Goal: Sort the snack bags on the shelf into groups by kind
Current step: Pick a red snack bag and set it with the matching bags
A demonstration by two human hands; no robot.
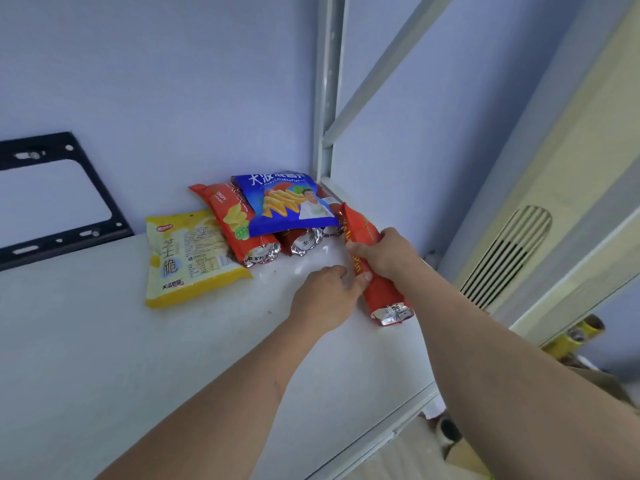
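On the white shelf (138, 358), a yellow snack bag (188, 258) lies at the left. Beside it an orange-red chip bag (235, 221) leans under a blue chip bag (287, 204). Under the blue bag, more red bags (304, 242) show their silver ends. My right hand (388, 252) grips a red snack bag (374, 271) at the right of the pile, tilted with its silver end toward me. My left hand (325, 296) touches the same red bag from the left, thumb against its side.
A black metal bracket (62, 199) is fixed to the wall at the left. A white shelf post (325, 98) stands behind the bags. A cream standing air conditioner (512, 251) is at the right, past the shelf's edge.
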